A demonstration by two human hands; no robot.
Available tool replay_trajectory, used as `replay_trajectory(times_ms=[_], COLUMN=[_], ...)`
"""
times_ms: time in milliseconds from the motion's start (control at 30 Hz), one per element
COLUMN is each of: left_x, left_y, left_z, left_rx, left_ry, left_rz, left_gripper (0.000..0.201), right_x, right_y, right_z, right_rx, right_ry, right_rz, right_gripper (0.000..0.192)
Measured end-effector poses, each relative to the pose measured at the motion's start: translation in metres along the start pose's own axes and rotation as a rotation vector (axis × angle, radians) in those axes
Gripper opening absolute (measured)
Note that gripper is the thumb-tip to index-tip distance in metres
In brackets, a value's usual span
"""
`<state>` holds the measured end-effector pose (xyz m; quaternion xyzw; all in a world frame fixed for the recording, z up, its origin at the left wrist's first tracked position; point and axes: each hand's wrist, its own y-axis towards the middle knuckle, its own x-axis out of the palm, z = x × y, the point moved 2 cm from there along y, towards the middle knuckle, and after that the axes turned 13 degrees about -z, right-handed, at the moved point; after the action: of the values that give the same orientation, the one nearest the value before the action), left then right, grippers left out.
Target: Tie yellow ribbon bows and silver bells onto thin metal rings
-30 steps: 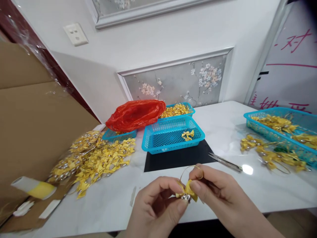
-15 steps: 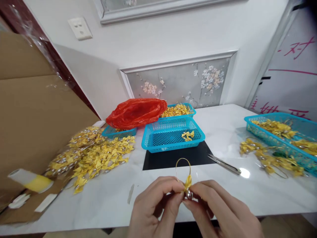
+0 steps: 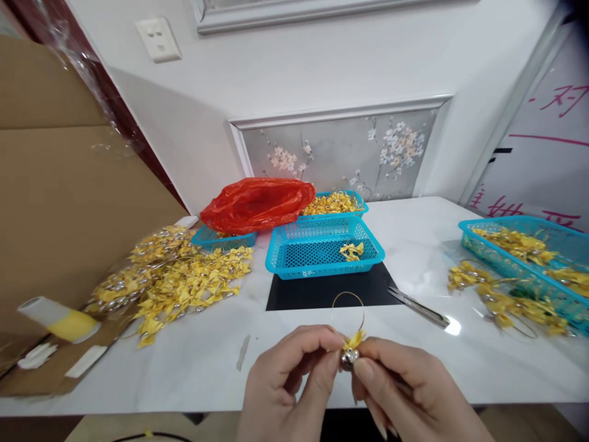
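Note:
Between both hands, over the table's front edge, is a small ornament (image 3: 350, 355) with a silver bell, a yellow ribbon bow and a thin gold loop standing up. My left hand (image 3: 294, 374) pinches its left side with thumb and forefinger. From the right, my right hand (image 3: 405, 383) grips the bow and bell the same way. Beyond them a blue basket (image 3: 276, 272) with one or a few yellow bows in it stands partly on a black mat (image 3: 317, 296). Steel thread snips (image 3: 419, 307) lie right of the mat.
Yellow bows with silver bells (image 3: 188, 285) are heaped at left beside a cardboard box (image 3: 69, 190). A red plastic bag (image 3: 257, 202) covers a smaller blue basket. Another blue basket (image 3: 354, 215) of bows stands behind. At right, loose bows (image 3: 497, 294) lie before a larger blue basket (image 3: 478, 236).
The ornament has turned, so its silver bell faces me more and its loop leans right. My right thumb has moved up onto the bell. The camera view has shifted slightly.

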<state>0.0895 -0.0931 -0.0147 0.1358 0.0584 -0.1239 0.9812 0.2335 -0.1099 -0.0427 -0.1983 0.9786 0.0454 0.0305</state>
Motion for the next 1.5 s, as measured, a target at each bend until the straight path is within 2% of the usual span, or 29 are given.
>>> replay_trajectory(times_ms=[167,300,400,567,733,800,967,1033,1167,1300,1500], left_x=[0.002,0.001,-0.003,-0.003,0.0,0.0,-0.004,-0.006,-0.005,-0.003,-0.002], left_y=[-0.001,0.004,0.005,0.004,0.004,0.005,0.005,0.004,0.003,0.001,0.004], left_z=[0.003,0.0,-0.005,0.0,0.001,-0.001,-0.01,-0.013,-0.013,-0.007,-0.001], left_rx=[-0.148,-0.202,-0.224,-0.281,-0.42,-0.457,-0.543,-0.574,-0.578,-0.554,-0.529], left_ry=[-0.241,-0.342,-0.367,-0.547,-0.772,-0.818,-0.947,-1.033,-1.259,-1.42,-1.374], left_rz=[0.004,-0.134,-0.128,-0.145,-0.13,-0.126,-0.117,-0.118,-0.174,-0.22,-0.256], left_gripper=[0.012,0.013,0.012,0.015,0.019,0.018,0.021,0.023,0.026,0.024,0.019], right_x=[-0.004,-0.006,-0.01,-0.022,-0.024,-0.023,-0.022,-0.02,-0.013,-0.007,0.0], right_y=[0.002,-0.001,-0.006,-0.01,0.0,0.005,0.011,0.012,0.009,0.005,0.01], right_z=[0.001,0.0,0.0,0.007,0.011,0.009,0.009,0.008,0.001,-0.01,-0.026], right_rx=[-0.118,-0.222,-0.214,-0.214,-0.256,-0.318,-0.477,-0.512,-0.584,-0.667,-0.701], right_ry=[-0.26,-0.375,-0.38,-0.269,-0.307,-0.358,-0.414,-0.426,-0.497,-0.621,-0.719], right_rz=[0.073,0.069,0.102,0.277,0.16,0.16,0.296,0.311,0.257,0.297,0.385], right_gripper=[0.038,0.031,0.026,0.018,0.015,0.018,0.018,0.02,0.024,0.033,0.018])
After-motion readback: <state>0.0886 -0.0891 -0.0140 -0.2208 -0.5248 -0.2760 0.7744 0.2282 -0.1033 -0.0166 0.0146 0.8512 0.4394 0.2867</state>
